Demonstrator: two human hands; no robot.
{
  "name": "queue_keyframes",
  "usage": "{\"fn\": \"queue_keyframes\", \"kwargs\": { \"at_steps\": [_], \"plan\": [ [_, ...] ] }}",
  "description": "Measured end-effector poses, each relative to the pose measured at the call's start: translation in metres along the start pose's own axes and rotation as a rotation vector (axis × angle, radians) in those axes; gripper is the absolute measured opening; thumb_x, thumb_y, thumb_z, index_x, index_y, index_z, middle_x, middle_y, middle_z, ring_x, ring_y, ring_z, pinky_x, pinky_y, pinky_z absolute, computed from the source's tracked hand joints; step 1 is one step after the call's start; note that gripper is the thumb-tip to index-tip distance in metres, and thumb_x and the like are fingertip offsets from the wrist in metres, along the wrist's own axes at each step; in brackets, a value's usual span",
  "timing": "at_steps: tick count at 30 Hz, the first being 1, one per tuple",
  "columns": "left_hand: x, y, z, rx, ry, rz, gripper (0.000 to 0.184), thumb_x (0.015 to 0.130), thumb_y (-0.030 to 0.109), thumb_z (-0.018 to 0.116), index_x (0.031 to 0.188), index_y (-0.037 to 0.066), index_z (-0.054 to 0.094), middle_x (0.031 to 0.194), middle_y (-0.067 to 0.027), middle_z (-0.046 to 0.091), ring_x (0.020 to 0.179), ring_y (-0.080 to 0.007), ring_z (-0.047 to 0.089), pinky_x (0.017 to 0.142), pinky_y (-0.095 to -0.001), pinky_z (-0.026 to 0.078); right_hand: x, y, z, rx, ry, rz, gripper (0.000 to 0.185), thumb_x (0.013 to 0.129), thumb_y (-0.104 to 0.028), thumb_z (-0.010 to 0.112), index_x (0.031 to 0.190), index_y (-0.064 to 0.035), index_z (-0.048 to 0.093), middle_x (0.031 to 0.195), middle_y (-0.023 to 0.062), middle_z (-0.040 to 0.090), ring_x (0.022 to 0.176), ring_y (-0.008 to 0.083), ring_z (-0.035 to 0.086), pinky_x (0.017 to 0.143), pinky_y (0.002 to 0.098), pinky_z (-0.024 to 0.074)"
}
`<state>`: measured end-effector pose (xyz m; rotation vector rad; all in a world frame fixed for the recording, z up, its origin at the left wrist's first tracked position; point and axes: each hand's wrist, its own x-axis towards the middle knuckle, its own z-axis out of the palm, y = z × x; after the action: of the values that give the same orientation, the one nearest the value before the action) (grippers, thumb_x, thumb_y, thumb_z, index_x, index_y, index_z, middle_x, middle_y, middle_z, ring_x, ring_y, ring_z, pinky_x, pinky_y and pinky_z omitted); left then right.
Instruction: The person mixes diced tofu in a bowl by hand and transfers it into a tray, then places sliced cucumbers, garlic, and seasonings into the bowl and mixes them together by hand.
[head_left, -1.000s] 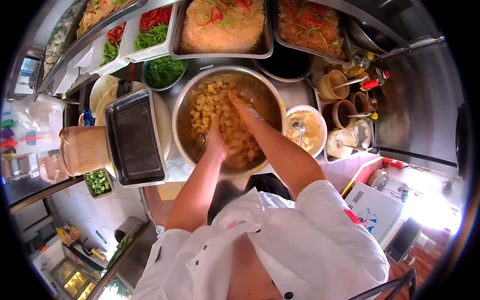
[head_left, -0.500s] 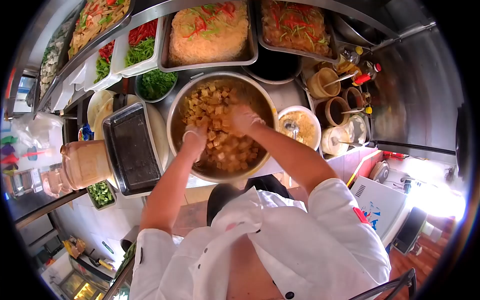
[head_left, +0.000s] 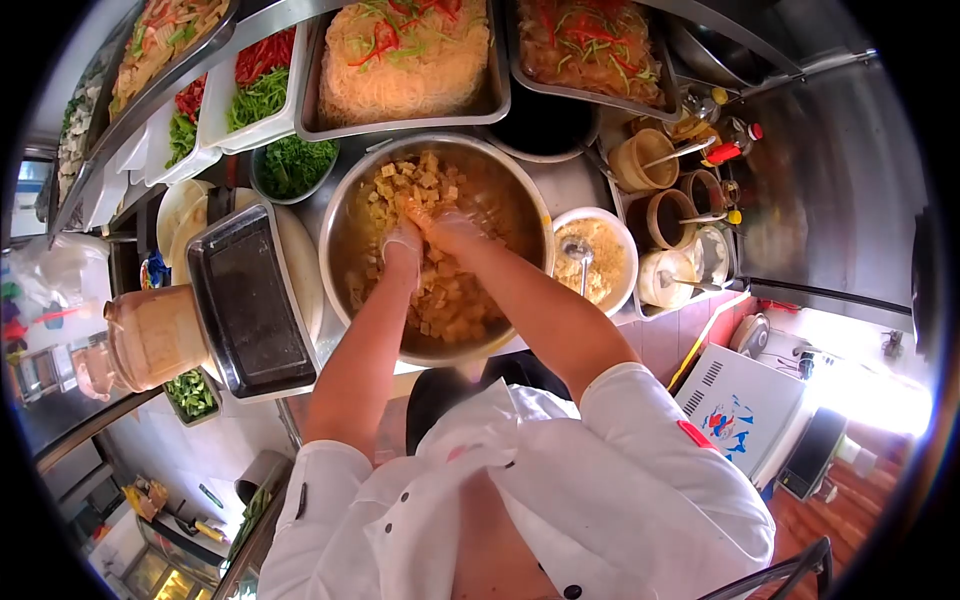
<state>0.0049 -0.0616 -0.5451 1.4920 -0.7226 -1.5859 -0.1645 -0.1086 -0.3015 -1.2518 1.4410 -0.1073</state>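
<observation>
A large steel mixing bowl (head_left: 336,215) holds many seasoned, cubed pieces (head_left: 455,312), brown-yellow and coated in sauce. My left hand (head_left: 403,246) and my right hand (head_left: 450,230), both in clear plastic gloves, meet over the middle of the bowl, touching each other. The right hand's fingers curl in against the left hand; what lies between them, if anything, is hidden. Most of the left hand's fingers are covered from view. Cubes lie heaped beyond the hands and on the near side of the bowl.
Right of the bowl stands a white bowl (head_left: 622,240) of pale crumbly food with a spoon (head_left: 577,247). Seasoning tubs (head_left: 645,158) with ladles are farther right. A dark rectangular tray (head_left: 250,310) sits left. Noodle trays (head_left: 405,70) and a bowl of chopped greens (head_left: 293,168) line the back.
My hands were apart in the cubes; they have come together at the bowl's middle, the right moving left. The camera view has shifted slightly.
</observation>
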Motion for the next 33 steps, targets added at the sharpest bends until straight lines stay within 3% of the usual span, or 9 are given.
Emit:
{"fn": "queue_keyframes", "kwargs": {
  "at_steps": [4, 7, 10, 12, 13, 21, 23, 25, 33],
  "plan": [
    [-0.066, 0.097, 0.002, 0.721, 0.025, 0.042, 0.061, 0.103, 0.038, 0.053, 0.154, 0.007, 0.039, 0.155, -0.0158, 0.044, 0.14, -0.0289, 0.045, 0.108, -0.0358, 0.044, 0.032, 0.031, 0.002, -0.21, -0.168, 0.083, 0.104, 0.086, -0.084, 0.051, 0.151, -0.004, 0.046, 0.138, 0.0276, 0.057, 0.121, 0.0363, 0.062, 0.096, 0.0471, 0.0529],
    [-0.095, 0.151, -0.011, 0.463, -0.017, -0.028, 0.052, 0.107, 0.03, 0.049, 0.153, 0.009, 0.039, 0.15, -0.0158, 0.048, 0.134, -0.0299, 0.05, 0.107, -0.0388, 0.045, 0.017, 0.026, -0.031, -1.162, -0.322, -0.385, 0.083, 0.095, -0.078, 0.041, 0.163, -0.0337, 0.026, 0.144, 0.0351, 0.047, 0.118, 0.0367, 0.062, 0.1, 0.0424, 0.0519],
    [-0.107, 0.194, 0.018, 0.131, 0.061, -0.093, 0.078, 0.099, 0.016, 0.066, 0.162, 0.015, 0.02, 0.152, -0.0193, 0.045, 0.132, -0.0327, 0.052, 0.108, -0.0395, 0.047, 0.025, 0.024, -0.051, -1.432, -0.202, -0.577, 0.098, 0.091, -0.082, 0.043, 0.165, -0.0217, 0.021, 0.15, 0.0322, 0.044, 0.127, 0.0369, 0.058, 0.104, 0.0451, 0.0499],
    [-0.082, 0.203, 0.031, 0.099, 0.095, -0.187, 0.09, 0.091, 0.016, 0.074, 0.162, 0.013, 0.019, 0.155, -0.0181, 0.043, 0.132, -0.0322, 0.054, 0.105, -0.035, 0.048, 0.03, 0.017, -0.041, -0.036, 0.029, -0.104, 0.101, 0.083, -0.079, 0.062, 0.161, -0.0217, 0.034, 0.157, 0.0218, 0.04, 0.13, 0.0352, 0.055, 0.103, 0.0418, 0.0492],
    [-0.042, 0.152, 0.024, 1.003, -0.004, -0.04, 0.089, 0.089, 0.02, 0.075, 0.161, 0.011, 0.023, 0.155, -0.019, 0.044, 0.131, -0.0299, 0.056, 0.103, -0.0328, 0.049, 0.026, 0.007, -0.04, 0.17, -0.106, -0.006, 0.108, 0.086, -0.089, 0.039, 0.164, -0.0156, 0.024, 0.167, 0.0191, 0.026, 0.149, 0.0343, 0.036, 0.118, 0.0463, 0.0333],
    [-0.023, 0.133, 0.035, 2.237, -0.139, 0.48, 0.044, 0.089, 0.02, 0.07, 0.13, 0.004, 0.065, 0.126, -0.0137, 0.069, 0.114, -0.0273, 0.065, 0.095, -0.0369, 0.051, 0.113, 0.08, 0.019, -0.246, -0.113, 0.083, 0.09, 0.086, -0.059, 0.064, 0.159, -0.0148, 0.035, 0.146, 0.0234, 0.051, 0.127, 0.0415, 0.056, 0.1, 0.0481, 0.0481],
    [-0.064, 0.188, 0.043, 2.256, -0.14, 0.477, 0.043, 0.092, 0.023, 0.069, 0.13, 0.004, 0.064, 0.126, -0.0133, 0.069, 0.115, -0.0264, 0.065, 0.096, -0.0369, 0.05, 0.088, 0.067, 0.003, -0.356, -0.157, 0.047, 0.088, 0.086, -0.05, 0.07, 0.159, -0.0152, 0.035, 0.139, 0.0259, 0.058, 0.121, 0.0441, 0.061, 0.095, 0.0492, 0.0516],
    [-0.098, 0.248, 0.056, 0.505, 0.102, -0.307, 0.052, 0.098, 0.034, 0.066, 0.143, 0.009, 0.056, 0.141, -0.0108, 0.062, 0.124, -0.0252, 0.061, 0.102, -0.036, 0.047, 0.035, 0.032, -0.032, -0.674, -0.143, -0.143, 0.089, 0.085, -0.038, 0.072, 0.161, -0.0175, 0.03, 0.133, 0.0288, 0.061, 0.119, 0.0453, 0.062, 0.093, 0.0511, 0.0526],
    [-0.051, 0.187, 0.074, 0.361, 0.123, -0.107, 0.062, 0.1, 0.047, 0.059, 0.152, 0.018, 0.046, 0.148, -0.0135, 0.056, 0.128, -0.0314, 0.058, 0.107, -0.0344, 0.043, 0.049, 0.018, -0.028, -0.339, -0.033, -0.138, 0.061, 0.105, -0.031, 0.032, 0.164, -0.0332, 0.015, 0.154, 0.0286, 0.041, 0.138, 0.0404, 0.049, 0.111, 0.0467, 0.0428]
  ]
}}
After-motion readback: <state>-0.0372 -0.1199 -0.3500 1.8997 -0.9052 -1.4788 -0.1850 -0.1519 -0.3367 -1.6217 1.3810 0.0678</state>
